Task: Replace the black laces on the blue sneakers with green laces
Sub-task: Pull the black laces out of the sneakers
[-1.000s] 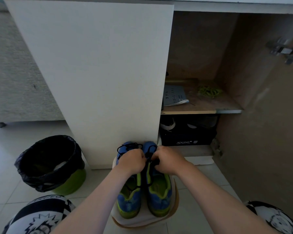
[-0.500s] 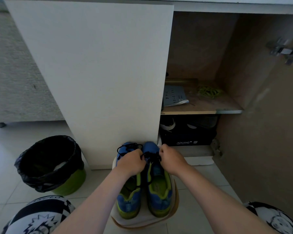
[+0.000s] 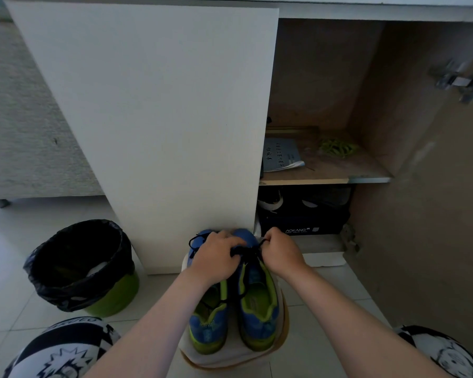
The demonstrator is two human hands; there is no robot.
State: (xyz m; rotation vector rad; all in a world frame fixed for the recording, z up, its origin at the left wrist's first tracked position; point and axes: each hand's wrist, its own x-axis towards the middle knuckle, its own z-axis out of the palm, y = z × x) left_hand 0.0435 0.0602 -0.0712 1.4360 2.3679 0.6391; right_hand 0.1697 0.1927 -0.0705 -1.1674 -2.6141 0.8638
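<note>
Blue sneakers with lime-green lining (image 3: pixel 258 309) stand side by side, toes against the foot of the closed white cabinet door (image 3: pixel 153 118). They rest on a pale pad with a tan rim (image 3: pixel 230 356) that lies on the white tiled floor (image 3: pixel 25 241). Open floor lies to either side of the pad, and the brown cabinet door (image 3: pixel 434 227) stands swung open at the right.

The left hand (image 3: pixel 216 257) and right hand (image 3: pixel 281 255) are apart over the toe end of the right sneaker. Each pinches the black laces (image 3: pixel 246 251), with a strand taut between them. A second ago the hands nearly touched; the right one has since moved rightward.

Loose green laces (image 3: pixel 336 147) lie on the wooden shelf (image 3: pixel 325 170) near its back right corner, beside a grey booklet (image 3: pixel 281 156). Below sits a dark shoebox (image 3: pixel 301 225). Left of the pad, a green bin lined with a black bag (image 3: pixel 79 257) holds something white.
</note>
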